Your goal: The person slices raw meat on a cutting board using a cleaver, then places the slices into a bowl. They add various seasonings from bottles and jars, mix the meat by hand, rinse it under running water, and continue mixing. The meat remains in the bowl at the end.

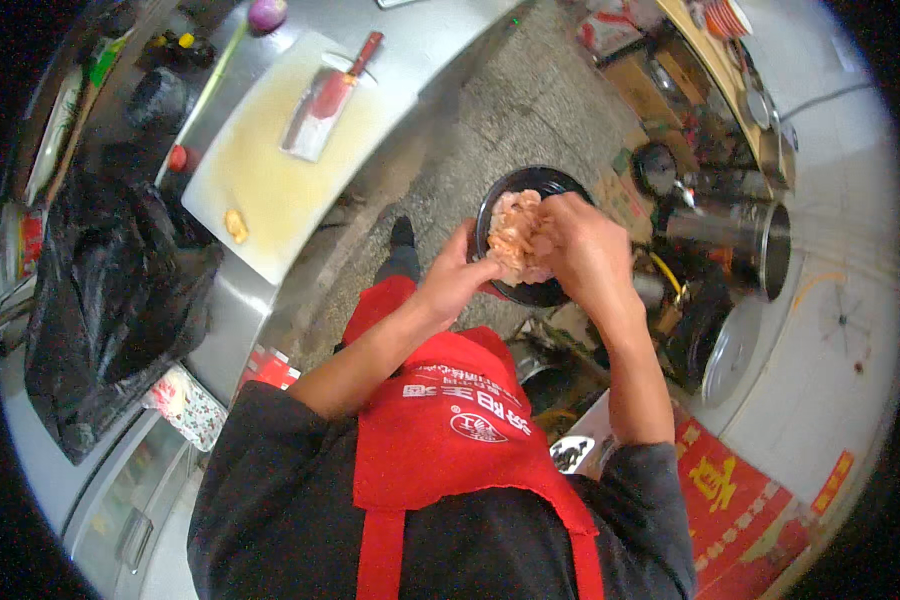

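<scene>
A black bowl (546,178) is held in front of me, over the floor. My left hand (454,277) grips its left rim, with the thumb lying over the edge. Inside the bowl sits a heap of pale pink, raw-looking meat pieces (516,225) with an orange-brown tinge. My right hand (589,244) reaches in from the right with its fingers bent down into the meat. Those fingertips are blurred and partly hidden, so their grip on any piece does not show.
Left of me, a steel counter (412,52) bears a white cutting board (259,161) with a cleaver (330,101) and a yellowish piece of food (235,225). A black plastic bag (112,300) lies nearer. On the right stand a large steel pot (727,244) and a round lid (731,356).
</scene>
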